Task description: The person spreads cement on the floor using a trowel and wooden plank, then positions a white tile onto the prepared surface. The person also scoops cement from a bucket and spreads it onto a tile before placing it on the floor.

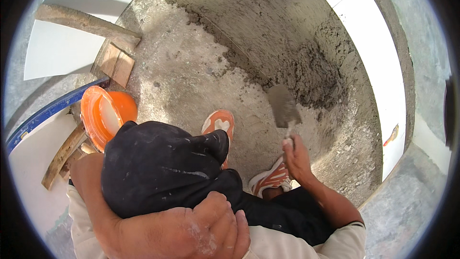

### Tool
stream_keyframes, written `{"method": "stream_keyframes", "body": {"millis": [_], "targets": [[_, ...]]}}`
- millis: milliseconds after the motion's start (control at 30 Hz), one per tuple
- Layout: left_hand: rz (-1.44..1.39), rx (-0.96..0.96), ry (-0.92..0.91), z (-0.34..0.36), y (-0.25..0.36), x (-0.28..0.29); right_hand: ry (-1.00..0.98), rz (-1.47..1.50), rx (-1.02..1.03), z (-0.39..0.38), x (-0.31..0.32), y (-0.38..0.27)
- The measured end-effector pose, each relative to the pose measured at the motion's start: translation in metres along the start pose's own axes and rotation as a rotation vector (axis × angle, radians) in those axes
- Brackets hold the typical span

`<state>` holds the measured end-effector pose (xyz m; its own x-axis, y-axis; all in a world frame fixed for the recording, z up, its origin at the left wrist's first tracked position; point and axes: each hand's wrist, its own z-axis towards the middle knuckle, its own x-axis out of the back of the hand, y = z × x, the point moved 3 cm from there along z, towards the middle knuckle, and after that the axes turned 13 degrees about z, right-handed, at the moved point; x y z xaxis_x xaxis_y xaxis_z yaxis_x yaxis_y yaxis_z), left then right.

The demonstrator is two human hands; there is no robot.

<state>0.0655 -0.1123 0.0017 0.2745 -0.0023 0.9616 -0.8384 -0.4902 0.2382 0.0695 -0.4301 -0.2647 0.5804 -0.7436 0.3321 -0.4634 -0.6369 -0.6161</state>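
My right hand (297, 158) grips the handle of a trowel (282, 106) whose flat grey blade points away from me, low over the rough floor. Just beyond the blade lies a dark heap of wet mortar (316, 74), and a smoothed band of mortar (258, 14) stretches from it to the far edge. My left arm bends around my raised knee in dark trousers. My left hand (211, 230) rests across my lap with the fingers curled together; nothing shows in it.
An orange bucket (125, 105) stands left of my knee, beside a blue straight bar (57, 110). Wood pieces (117, 64) and white panels (67, 50) lie at the left. White tiles (378, 67) line the wall base on the right. Both my shoes are on the rough floor (177, 76).
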Motion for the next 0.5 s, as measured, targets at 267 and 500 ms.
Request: {"method": "stream_keyframes", "body": {"millis": [267, 500], "targets": [[0.043, 0.034, 0.046, 0.020, 0.018, -0.002, -0.017, 0.064, 0.209, 0.053, 0.014, -0.042], [0.035, 0.144, 0.280, 0.023, 0.025, -0.011, 0.306, 0.242, 0.078, 0.051, 0.096, -0.005]]}}
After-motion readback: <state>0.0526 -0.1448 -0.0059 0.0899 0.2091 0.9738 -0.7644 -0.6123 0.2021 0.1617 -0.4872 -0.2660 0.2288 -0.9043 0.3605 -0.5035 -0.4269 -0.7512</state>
